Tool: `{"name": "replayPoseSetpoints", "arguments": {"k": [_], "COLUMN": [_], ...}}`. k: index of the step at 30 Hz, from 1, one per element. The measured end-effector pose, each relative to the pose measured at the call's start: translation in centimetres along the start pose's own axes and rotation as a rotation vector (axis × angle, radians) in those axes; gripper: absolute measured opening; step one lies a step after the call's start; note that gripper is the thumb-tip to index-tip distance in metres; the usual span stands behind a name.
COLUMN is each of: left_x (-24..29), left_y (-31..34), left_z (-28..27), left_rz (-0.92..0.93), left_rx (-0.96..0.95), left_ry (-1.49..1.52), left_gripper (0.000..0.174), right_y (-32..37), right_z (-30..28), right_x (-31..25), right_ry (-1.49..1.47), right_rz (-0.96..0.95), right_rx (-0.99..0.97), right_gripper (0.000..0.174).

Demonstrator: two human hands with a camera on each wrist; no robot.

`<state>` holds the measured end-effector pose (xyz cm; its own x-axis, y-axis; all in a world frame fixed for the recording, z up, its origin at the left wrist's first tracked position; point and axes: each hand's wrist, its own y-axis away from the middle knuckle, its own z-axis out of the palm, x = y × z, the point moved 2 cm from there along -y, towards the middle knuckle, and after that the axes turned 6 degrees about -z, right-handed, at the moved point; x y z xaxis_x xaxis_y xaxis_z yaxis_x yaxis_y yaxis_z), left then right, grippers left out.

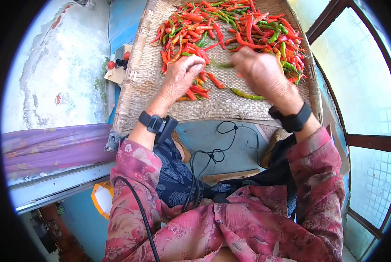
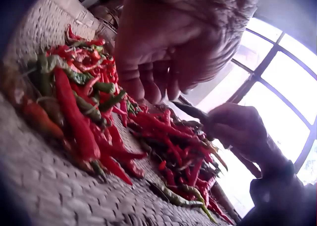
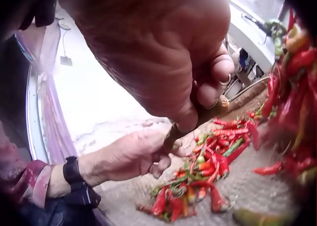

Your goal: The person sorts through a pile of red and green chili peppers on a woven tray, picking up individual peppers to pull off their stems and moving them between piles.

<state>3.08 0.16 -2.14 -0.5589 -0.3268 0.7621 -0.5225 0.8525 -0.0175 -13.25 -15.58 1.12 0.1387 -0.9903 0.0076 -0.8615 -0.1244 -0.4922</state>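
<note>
In the head view my right hand (image 1: pixel 263 72) pinches a dark green pepper (image 1: pixel 224 65) above the woven tray (image 1: pixel 234 107). The left wrist view shows this pepper (image 2: pixel 190 110) held by the right hand (image 2: pixel 245 132), its narrow end close to the left fingertips. My left hand (image 1: pixel 180 78) has its fingers curled, over the left pepper heap (image 1: pixel 182 35); I see nothing in its grip. From the right wrist, the pepper (image 3: pixel 203 115) lies between the right thumb and fingers, and its far end overlaps the left hand (image 3: pixel 126 156); whether they touch is unclear.
A second heap of red and green peppers (image 1: pixel 287 48) lies on the tray's right side. One long green pepper (image 1: pixel 247 94) is near its front. A black cable (image 1: pixel 213 153) loops below the tray, and windows (image 1: pixel 361 65) stand at the right.
</note>
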Motion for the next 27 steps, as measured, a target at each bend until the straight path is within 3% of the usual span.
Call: {"name": "replayPoseSetpoints", "arguments": {"k": [1, 3, 5, 7, 9, 10, 13, 15, 17, 19, 21, 25, 27], "left_x": [-0.2, -0.9, -1.1, -0.5, -1.0, -1.3, -1.6, -1.2, -0.5, 0.6, 1.5, 1.9, 1.5], "left_y": [-0.3, -0.3, -0.3, -0.1, 0.0, -0.1, -0.4, -0.2, 0.0, 0.0, 0.3, 0.4, -0.4], "left_z": [-0.2, 0.4, 2.3, 4.0, 5.4, 5.7, 5.6, 5.0, 4.5, 3.7, 3.4, 2.8, 1.8], "left_rz": [0.1, 0.093, 0.396, 0.368, 0.416, 0.397, 0.37, 0.354, 0.334, 0.363, 0.439, 0.282, 0.088], "left_rx": [0.076, 0.067, 0.051, -0.035, 0.066, 0.026, -0.018, -0.024, -0.027, 0.07, 0.087, 0.012, 0.117], "left_ry": [-0.042, -0.147, -0.491, -0.536, -0.771, -0.783, -0.807, -0.766, -0.732, -0.463, -0.398, -0.115, -0.084], "left_gripper": [0.018, 0.019, 0.021, 0.022, 0.023, 0.026, 0.024, 0.022, 0.02, 0.017, 0.015, 0.007, 0.015], "right_y": [0.0, 0.0, 0.5, 0.9, 0.7, 0.6, 0.5, 0.9, 0.8, 0.6, 0.6, 0.7, 0.7], "right_z": [-0.8, -2.1, -3.2, -4.1, -4.6, -4.5, -2.1, 0.0, 1.2, 2.0, 3.2, 3.8, 3.5], "right_x": [1.1, 3.4, 5.7, 6.2, 5.8, 5.4, 3.7, 1.8, -0.5, -2.2, -2.9, -2.7, -1.9], "right_ry": [0.047, 0.106, 0.141, 0.208, 0.221, 0.222, 0.05, -0.075, -0.203, -0.255, -0.206, -0.12, -0.099], "right_rz": [0.018, 0.216, 0.359, 0.482, 0.432, 0.432, 0.153, 0.13, 0.097, 0.068, 0.067, 0.027, 0.021], "right_rx": [0.08, 0.089, 0.116, 0.213, 0.286, 0.284, 0.185, 0.042, 0.049, -0.065, -0.119, -0.179, -0.232], "right_gripper": [0.013, 0.01, 0.015, 0.023, 0.023, 0.023, 0.013, 0.011, 0.009, 0.008, 0.009, 0.009, 0.01]}}
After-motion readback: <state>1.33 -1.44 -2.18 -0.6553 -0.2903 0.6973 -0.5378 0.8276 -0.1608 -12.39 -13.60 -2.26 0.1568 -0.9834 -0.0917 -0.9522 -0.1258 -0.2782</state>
